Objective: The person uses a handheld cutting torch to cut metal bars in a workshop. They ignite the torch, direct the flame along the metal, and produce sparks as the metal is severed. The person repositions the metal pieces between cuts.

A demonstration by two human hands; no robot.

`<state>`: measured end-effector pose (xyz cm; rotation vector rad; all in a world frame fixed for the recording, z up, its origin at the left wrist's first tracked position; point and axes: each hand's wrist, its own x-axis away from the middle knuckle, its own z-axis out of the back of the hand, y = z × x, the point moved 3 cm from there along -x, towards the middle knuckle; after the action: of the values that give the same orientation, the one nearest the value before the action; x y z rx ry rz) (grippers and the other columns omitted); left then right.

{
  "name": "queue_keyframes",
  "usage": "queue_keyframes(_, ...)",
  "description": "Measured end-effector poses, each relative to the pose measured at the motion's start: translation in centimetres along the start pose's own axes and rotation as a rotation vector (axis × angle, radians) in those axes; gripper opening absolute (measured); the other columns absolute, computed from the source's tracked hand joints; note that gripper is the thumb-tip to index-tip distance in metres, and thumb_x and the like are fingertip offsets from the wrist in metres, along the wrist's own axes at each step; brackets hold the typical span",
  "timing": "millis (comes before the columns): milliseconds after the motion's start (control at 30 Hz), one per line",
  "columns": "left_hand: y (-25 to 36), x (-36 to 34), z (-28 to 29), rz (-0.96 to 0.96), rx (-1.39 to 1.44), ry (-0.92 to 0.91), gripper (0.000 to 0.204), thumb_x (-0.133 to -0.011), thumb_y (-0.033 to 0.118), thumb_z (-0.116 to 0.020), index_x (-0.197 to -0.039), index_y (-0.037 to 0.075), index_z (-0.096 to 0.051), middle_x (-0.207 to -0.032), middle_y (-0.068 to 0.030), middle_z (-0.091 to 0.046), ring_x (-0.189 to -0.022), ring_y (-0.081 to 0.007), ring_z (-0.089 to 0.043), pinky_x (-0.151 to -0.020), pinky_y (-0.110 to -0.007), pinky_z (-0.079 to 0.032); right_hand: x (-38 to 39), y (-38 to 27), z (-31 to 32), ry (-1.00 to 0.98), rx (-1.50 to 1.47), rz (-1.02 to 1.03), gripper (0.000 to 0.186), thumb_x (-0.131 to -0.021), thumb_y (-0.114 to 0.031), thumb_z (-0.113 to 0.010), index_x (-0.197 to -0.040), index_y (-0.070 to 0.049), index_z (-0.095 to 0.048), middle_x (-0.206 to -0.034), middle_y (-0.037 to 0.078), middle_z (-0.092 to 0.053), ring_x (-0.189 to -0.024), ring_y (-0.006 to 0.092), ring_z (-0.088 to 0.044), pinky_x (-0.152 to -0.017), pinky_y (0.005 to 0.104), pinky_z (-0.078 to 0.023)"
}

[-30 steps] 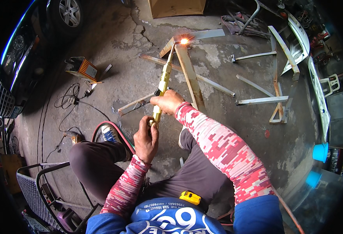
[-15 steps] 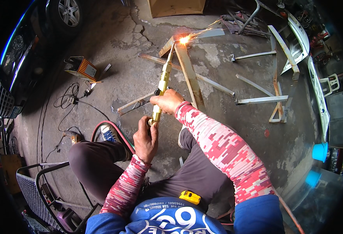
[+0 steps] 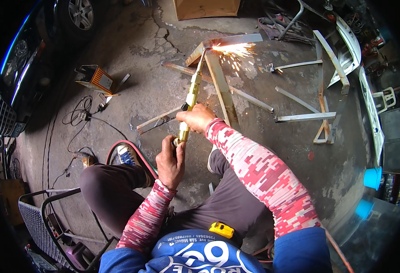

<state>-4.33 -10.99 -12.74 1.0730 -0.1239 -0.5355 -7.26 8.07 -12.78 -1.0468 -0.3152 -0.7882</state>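
A brass cutting torch [image 3: 193,93] points away from me, its tip at the corner of a rusty angle-iron frame [image 3: 222,91] on the floor. Orange sparks [image 3: 236,52] spray rightward from that corner, along a grey metal bar [image 3: 238,39]. My right hand [image 3: 197,118] is closed around the middle of the torch body. Lower down, my left hand [image 3: 170,161] pinches the torch's rear end, by a small round knob. Its fingers partly hide the knob. A red hose [image 3: 118,143] curves past my left foot and runs up beside my left wrist.
Loose metal bars [image 3: 305,117] lie to the right, before white panels [image 3: 372,113]. An open rectangular can [image 3: 95,78] and black cable [image 3: 82,113] sit left. A cardboard box [image 3: 207,10] stands far off, a car [image 3: 16,77] at far left, a chair [image 3: 43,227] near left.
The bright glow at the frame's corner has shrunk. The sparks have grown into a broader spray, now fanning right and downward. Both hands keep nearly the same place on the torch.
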Motion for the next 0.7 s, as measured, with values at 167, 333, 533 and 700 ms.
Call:
queue_keyframes(167,-0.2,0.0,-0.1,0.000,0.009,-0.004,0.025,-0.103,0.017,-0.061,-0.122,0.001,-0.056,-0.079,-0.0221,-0.066,-0.067,-0.0362,-0.070,-0.059,-0.042,-0.051,0.0,0.0,0.1,-0.066,0.057,-0.060,0.063,-0.079,-0.051,-0.068,-0.114,0.001,-0.076,-0.113,0.022,-0.076,-0.108,0.0319,-0.074,-0.095,0.0384,-0.056)
queue_keyframes(333,-0.1,-0.1,-0.2,-0.019,0.013,0.007,0.024,-0.104,0.016,-0.060,-0.122,0.001,-0.057,-0.079,-0.0207,-0.066,-0.066,-0.0337,-0.070,-0.060,-0.040,-0.051,0.0,0.0,0.2,-0.021,0.022,-0.023,0.045,-0.079,-0.046,-0.071,-0.090,-0.003,-0.073,-0.079,0.011,-0.067,-0.072,0.0227,-0.065,-0.067,0.0356,-0.049)
queue_keyframes(533,-0.1,-0.2,-0.2,-0.009,0.019,-0.007,0.023,-0.104,0.016,-0.060,-0.122,0.001,-0.057,-0.079,-0.0208,-0.066,-0.067,-0.0348,-0.070,-0.060,-0.041,-0.051,-0.4,0.1,0.1,-0.003,0.044,-0.014,0.041,-0.079,-0.045,-0.071,-0.075,-0.004,-0.071,-0.061,0.006,-0.063,-0.054,0.0183,-0.061,-0.053,0.0348,-0.047)
queue_keyframes(700,-0.4,-0.2,-0.2,0.046,-0.016,-0.049,0.024,-0.103,0.016,-0.060,-0.123,0.002,-0.056,-0.080,-0.0214,-0.067,-0.069,-0.0367,-0.071,-0.061,-0.041,-0.052,-0.9,1.0,0.1,0.007,0.051,-0.015,0.042,-0.078,-0.046,-0.071,-0.074,-0.005,-0.072,-0.060,0.007,-0.063,-0.055,0.0186,-0.063,-0.054,0.0362,-0.048)
